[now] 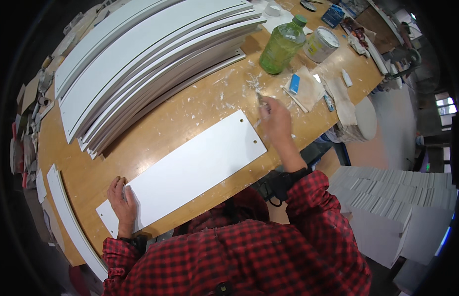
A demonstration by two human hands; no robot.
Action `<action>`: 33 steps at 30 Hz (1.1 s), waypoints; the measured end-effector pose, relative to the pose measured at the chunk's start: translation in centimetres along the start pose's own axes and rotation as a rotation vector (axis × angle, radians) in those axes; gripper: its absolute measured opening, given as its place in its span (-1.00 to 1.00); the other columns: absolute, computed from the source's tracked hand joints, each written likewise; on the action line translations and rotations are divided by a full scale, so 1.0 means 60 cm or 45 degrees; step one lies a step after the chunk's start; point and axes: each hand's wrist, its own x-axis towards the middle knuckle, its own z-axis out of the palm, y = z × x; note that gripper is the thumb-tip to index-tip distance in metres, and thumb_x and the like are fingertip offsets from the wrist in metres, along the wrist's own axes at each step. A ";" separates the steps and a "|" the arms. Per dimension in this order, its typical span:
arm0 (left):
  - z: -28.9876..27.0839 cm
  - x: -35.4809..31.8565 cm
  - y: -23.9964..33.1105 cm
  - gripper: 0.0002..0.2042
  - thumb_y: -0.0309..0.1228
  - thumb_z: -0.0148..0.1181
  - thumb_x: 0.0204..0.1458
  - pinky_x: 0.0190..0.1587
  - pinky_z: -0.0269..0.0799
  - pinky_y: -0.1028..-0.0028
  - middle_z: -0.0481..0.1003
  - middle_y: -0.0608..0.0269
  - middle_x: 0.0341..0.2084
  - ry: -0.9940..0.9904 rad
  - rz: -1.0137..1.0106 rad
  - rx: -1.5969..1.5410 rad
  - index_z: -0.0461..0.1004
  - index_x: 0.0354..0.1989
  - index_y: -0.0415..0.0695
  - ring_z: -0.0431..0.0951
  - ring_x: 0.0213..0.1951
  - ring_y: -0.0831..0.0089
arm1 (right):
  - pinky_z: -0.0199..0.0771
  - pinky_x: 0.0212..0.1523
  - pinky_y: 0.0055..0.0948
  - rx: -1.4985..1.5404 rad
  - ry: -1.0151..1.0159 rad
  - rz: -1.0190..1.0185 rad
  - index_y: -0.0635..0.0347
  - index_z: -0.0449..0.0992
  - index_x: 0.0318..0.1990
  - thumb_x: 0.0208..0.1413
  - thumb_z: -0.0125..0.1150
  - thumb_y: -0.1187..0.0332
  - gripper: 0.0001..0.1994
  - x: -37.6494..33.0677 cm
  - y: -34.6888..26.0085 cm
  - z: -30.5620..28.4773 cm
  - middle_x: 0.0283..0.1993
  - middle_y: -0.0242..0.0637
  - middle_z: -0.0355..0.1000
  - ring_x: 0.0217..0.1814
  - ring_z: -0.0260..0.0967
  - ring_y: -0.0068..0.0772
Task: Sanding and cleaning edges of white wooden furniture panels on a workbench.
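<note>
A long white board [190, 170] with small holes near its ends lies slantwise on the wooden table in front of me. My left hand [122, 201] rests at its left end, fingers bent over the far edge. A small greyish thing shows between that thumb and the fingers, too small to name. Beyond the board's right end, my right hand [276, 121] is closed on a small, thin scraper [259, 97], its tip pointing away from me. White putty-like flakes [253, 81] are scattered on the table around the tip.
A tall stack of white boards [155, 64] stands at the back left. Rightward are a green bottle [283, 47], white tub [321, 44], blue block [294, 84] on a cloth, and small white tube [346, 78]. White panels [382, 197] are piled beyond the table's right edge.
</note>
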 end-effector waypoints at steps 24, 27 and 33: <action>-0.090 -0.279 -0.056 -0.68 -0.44 0.19 -0.10 0.05 0.14 0.26 0.36 0.03 -0.12 0.287 -0.783 -0.163 0.42 -0.12 -0.22 0.29 -0.03 0.11 | 0.37 -0.27 -0.18 -0.402 -0.032 -0.123 0.11 0.47 -0.14 -0.02 0.05 0.43 -0.75 -0.098 -0.046 0.073 -0.34 -0.09 0.37 -0.29 0.35 -0.02; -0.075 -0.293 -0.068 -0.73 -0.49 0.21 -0.13 -0.03 0.20 0.30 0.38 0.12 -0.24 0.407 -0.662 -0.255 0.45 -0.20 -0.22 0.33 -0.13 0.18 | 0.38 -0.32 -0.15 -0.244 -0.183 -0.373 0.11 0.44 -0.12 -0.01 0.04 0.40 -0.75 -0.176 -0.197 0.159 -0.30 -0.10 0.35 -0.33 0.35 -0.03; -0.083 -0.287 -0.088 -0.72 -0.49 0.26 -0.17 -0.08 0.23 0.30 0.39 0.10 -0.23 0.522 -0.463 -0.406 0.45 -0.22 -0.26 0.35 -0.15 0.16 | 0.40 -0.45 -0.19 0.048 -0.504 -0.894 0.21 0.42 -0.25 -0.01 -0.01 0.47 -0.84 -0.393 -0.501 0.297 -0.41 -0.09 0.31 -0.41 0.35 -0.06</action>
